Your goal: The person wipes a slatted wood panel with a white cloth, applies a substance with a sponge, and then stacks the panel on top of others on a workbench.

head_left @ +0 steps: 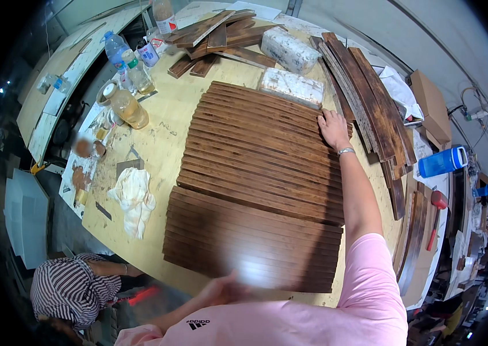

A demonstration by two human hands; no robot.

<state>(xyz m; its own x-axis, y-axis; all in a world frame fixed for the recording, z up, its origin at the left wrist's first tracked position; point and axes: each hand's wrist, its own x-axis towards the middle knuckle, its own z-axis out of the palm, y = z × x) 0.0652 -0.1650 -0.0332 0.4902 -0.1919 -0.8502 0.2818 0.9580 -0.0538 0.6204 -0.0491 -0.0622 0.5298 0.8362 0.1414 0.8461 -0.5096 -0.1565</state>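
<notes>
Both arms outstretched, right hand (pixel 333 128) flat on slats (pixel 261 144), left hand (pixel 224 288) blurred

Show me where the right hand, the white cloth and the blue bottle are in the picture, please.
right hand (pixel 333 128), head view, on the back of the hand.
white cloth (pixel 133 199), head view, on its crumpled middle.
blue bottle (pixel 441 162), head view, on its body.

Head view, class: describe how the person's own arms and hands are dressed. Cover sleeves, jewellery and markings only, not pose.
Both arms wear short pink sleeves, bare below. The right hand is ungloved, with a silver bracelet at the wrist. The left hand is ungloved and blurred. A small dark logo marks the pink shirt's chest.
</notes>
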